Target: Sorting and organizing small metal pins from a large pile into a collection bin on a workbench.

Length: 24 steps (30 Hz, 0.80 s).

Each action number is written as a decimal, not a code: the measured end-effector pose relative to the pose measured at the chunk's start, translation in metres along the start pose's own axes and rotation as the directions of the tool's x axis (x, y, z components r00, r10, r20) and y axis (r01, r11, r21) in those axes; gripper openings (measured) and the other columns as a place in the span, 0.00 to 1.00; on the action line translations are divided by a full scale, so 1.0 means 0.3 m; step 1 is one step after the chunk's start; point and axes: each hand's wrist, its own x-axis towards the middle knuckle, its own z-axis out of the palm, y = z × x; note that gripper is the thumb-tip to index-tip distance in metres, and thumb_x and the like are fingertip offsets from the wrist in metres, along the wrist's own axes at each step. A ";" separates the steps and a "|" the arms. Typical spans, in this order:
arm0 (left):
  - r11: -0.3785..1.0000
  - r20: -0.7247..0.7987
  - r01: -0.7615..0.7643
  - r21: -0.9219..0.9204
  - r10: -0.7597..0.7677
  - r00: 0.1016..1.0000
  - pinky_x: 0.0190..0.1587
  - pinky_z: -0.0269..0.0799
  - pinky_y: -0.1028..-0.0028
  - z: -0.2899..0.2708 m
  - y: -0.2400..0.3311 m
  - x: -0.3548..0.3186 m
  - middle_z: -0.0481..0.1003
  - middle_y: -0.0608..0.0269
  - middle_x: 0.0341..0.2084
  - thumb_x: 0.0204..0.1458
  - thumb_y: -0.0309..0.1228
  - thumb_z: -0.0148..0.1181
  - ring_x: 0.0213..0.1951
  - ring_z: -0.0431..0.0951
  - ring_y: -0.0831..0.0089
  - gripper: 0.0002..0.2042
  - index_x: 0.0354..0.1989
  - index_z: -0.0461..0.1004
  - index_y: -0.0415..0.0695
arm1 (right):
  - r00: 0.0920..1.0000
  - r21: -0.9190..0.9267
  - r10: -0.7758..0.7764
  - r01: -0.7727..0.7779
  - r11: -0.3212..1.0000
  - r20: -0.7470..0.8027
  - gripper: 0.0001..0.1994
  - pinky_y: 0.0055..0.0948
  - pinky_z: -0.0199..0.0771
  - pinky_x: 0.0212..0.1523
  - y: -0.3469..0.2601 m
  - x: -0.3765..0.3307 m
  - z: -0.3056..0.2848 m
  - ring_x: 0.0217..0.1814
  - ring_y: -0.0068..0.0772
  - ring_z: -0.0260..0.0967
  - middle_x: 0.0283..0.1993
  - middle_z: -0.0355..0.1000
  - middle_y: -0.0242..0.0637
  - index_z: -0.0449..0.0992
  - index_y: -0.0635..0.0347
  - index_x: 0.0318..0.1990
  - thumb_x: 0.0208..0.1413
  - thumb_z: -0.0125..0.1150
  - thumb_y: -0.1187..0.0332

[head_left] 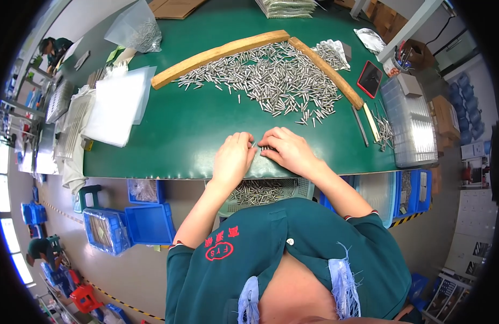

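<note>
Close to the front edge of the green table (195, 146), my two hands rest almost touching. My left hand (233, 156) is closed, with what looks like a small metal pin (253, 144) at its fingertips. Several more small metal pins (267, 148) show under the curled fingers of my right hand (289, 151); their far ends are hidden by the hand. Farther off lies a wide heap of short silvery metal pins (276, 75), bounded at the back by two wooden bars (222, 55) set at an angle. Below the table edge, a pale green basket (260, 194) holds similar pins.
Clear plastic sheets (117, 105) and a bag of pins (138, 32) lie at left. On the right are a red-edged phone (369, 79), a dark metal strip (360, 126), thin rods (384, 132) and stacked clear trays (408, 124). Blue bins (149, 222) stand below; people work far left.
</note>
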 end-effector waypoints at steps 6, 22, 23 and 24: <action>0.993 0.015 -0.027 -0.114 0.029 0.999 0.40 0.71 0.66 0.015 0.018 -0.016 0.74 0.58 0.35 0.49 0.27 0.61 0.36 0.74 0.61 0.11 0.41 0.70 0.41 | 0.999 0.134 0.017 -0.010 0.991 -0.045 0.13 0.34 0.72 0.43 -0.019 -0.043 -0.021 0.47 0.35 0.69 0.44 0.69 0.32 0.75 0.55 0.44 0.50 0.65 0.64; 0.964 -0.039 -0.255 0.072 0.258 0.965 0.47 0.64 0.66 0.103 0.028 -0.049 0.71 0.71 0.52 0.49 0.28 0.60 0.46 0.69 0.65 0.18 0.50 0.73 0.50 | 0.027 0.119 0.600 -0.986 -0.114 0.800 0.19 0.23 0.74 0.29 0.250 -1.170 -0.004 0.34 0.25 0.75 0.34 0.78 0.38 0.78 0.60 0.38 0.59 0.55 0.50; 0.968 -0.045 -0.245 0.047 0.247 0.968 0.47 0.63 0.66 0.103 0.030 -0.050 0.71 0.72 0.51 0.49 0.28 0.60 0.46 0.69 0.66 0.16 0.49 0.74 0.50 | 0.027 0.114 0.600 -0.988 -0.108 0.800 0.19 0.23 0.74 0.29 0.266 -1.173 -0.004 0.34 0.25 0.75 0.34 0.78 0.38 0.78 0.60 0.38 0.59 0.55 0.51; 0.969 -0.048 -0.243 0.048 0.245 0.968 0.47 0.63 0.66 0.105 0.034 -0.050 0.71 0.72 0.51 0.49 0.28 0.60 0.46 0.69 0.66 0.16 0.49 0.74 0.50 | 0.028 0.110 0.599 -0.989 -0.101 0.800 0.19 0.23 0.74 0.29 0.280 -1.176 -0.001 0.34 0.25 0.75 0.34 0.78 0.38 0.78 0.60 0.38 0.59 0.55 0.51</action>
